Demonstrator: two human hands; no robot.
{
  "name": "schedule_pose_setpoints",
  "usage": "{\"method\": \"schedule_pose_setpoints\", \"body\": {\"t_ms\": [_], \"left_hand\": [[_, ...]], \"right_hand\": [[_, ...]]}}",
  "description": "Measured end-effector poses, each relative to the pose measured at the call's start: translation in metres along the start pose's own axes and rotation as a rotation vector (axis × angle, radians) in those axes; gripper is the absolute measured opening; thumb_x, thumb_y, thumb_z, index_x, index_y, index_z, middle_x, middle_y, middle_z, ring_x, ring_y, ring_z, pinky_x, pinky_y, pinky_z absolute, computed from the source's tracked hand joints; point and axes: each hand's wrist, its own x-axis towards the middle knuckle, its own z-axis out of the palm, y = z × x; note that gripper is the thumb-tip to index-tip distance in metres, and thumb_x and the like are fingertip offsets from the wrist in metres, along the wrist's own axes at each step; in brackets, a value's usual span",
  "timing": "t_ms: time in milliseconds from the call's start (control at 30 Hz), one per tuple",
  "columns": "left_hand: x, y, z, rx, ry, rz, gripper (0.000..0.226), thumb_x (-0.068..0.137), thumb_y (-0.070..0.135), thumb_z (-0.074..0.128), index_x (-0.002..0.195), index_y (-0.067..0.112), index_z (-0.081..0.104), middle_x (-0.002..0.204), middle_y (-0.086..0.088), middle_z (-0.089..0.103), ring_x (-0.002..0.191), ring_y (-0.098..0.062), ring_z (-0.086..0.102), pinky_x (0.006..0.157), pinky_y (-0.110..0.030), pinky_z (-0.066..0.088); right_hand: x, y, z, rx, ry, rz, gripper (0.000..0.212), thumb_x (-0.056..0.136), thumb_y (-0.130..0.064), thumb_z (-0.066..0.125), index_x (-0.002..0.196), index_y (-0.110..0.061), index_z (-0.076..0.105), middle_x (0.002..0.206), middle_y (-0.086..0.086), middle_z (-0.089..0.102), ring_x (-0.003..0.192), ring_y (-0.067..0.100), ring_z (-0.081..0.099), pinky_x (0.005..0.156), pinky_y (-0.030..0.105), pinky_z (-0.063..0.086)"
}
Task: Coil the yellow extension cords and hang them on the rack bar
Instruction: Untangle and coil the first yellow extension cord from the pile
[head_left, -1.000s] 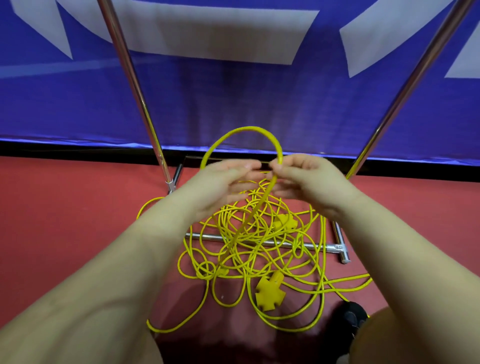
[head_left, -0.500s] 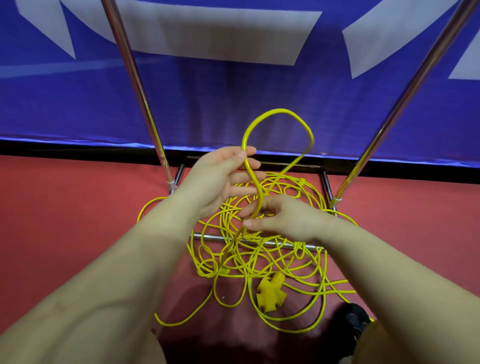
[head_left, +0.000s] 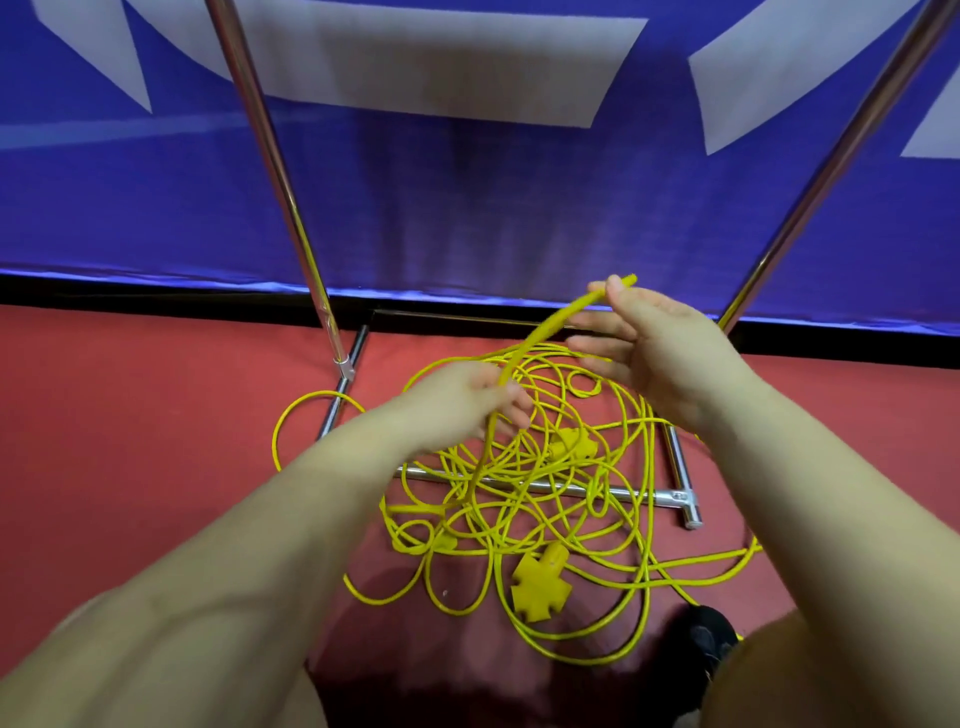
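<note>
The left hand (head_left: 470, 402) grips a stretch of yellow cord (head_left: 550, 325), fingers curled round it; the hand is motion-blurred, so the exact grip is hard to read. From that hand the cord rises up and to the right to the right hand (head_left: 657, 353), which pinches it near the thumb tip, the other fingers lying loosely spread and pointing left. A short end of cord sticks out just past the right thumb. Below the left hand the same strand drops down into the pile (head_left: 545, 493).

The pile lies on the red floor (head_left: 130, 441) beneath both hands, a loose tangle of many loops, uncoiled. It is draped across the rack's low crossbar (head_left: 639, 493), which runs under the hands and ends in a T-joint below the right wrist. One loop (head_left: 291, 415) strays out to the left of the left forearm, beside the foot of the left upright (head_left: 275, 171). A yellow multi-outlet plug (head_left: 540, 587) lies at the near edge of the pile, nearer the person than either hand; another yellow plug body (head_left: 571, 444) sits in the tangle, just below and between the hands.

The right upright (head_left: 831, 171) rises beyond the right hand. Behind both uprights hangs a blue banner (head_left: 493, 208) with white shapes. A dark shoe (head_left: 701, 644) shows under the right forearm.
</note>
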Motion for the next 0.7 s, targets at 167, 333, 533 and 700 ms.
{"method": "schedule_pose_setpoints", "body": {"t_ms": [167, 333, 533, 700], "left_hand": [[-0.001, 0.016, -0.013, -0.636, 0.167, 0.096, 0.02, 0.099, 0.019, 0.04, 0.089, 0.013, 0.056, 0.071, 0.003, 0.069, 0.067, -0.012, 0.07, 0.06, -0.025, 0.056], [-0.001, 0.022, -0.023, -0.824, 0.207, 0.128, 0.023, 0.098, 0.024, 0.041, 0.095, 0.011, 0.059, 0.08, -0.003, 0.071, 0.075, -0.017, 0.072, 0.064, -0.028, 0.058], [-0.003, 0.001, -0.007, 0.037, -0.102, -0.016, 0.018, 0.095, 0.035, 0.048, 0.099, 0.025, 0.063, 0.103, 0.003, 0.065, 0.094, -0.011, 0.057, 0.089, -0.029, 0.041], [-0.002, 0.004, -0.003, 0.039, -0.031, 0.048, 0.02, 0.098, 0.012, 0.044, 0.089, 0.024, 0.058, 0.089, 0.007, 0.065, 0.083, -0.004, 0.057, 0.078, -0.024, 0.047]], "right_hand": [[-0.007, 0.032, 0.013, -0.638, -0.322, 0.13, 0.029, 0.085, -0.037, 0.063, 0.109, -0.021, 0.062, 0.106, 0.005, 0.068, 0.093, 0.014, 0.062, 0.09, 0.035, 0.048], [-0.008, 0.043, 0.025, -0.789, -0.438, 0.023, 0.015, 0.091, -0.021, 0.058, 0.089, -0.008, 0.065, 0.079, 0.001, 0.064, 0.07, 0.012, 0.055, 0.073, 0.03, 0.047], [0.0, 0.013, 0.007, -0.242, -0.098, -0.006, 0.016, 0.096, -0.018, 0.049, 0.084, -0.015, 0.06, 0.072, -0.005, 0.068, 0.053, 0.005, 0.064, 0.055, 0.018, 0.053], [0.002, 0.006, 0.001, 0.026, -0.023, -0.006, 0.015, 0.096, -0.022, 0.049, 0.087, -0.017, 0.06, 0.082, -0.002, 0.07, 0.067, 0.009, 0.07, 0.057, 0.018, 0.055]]}}
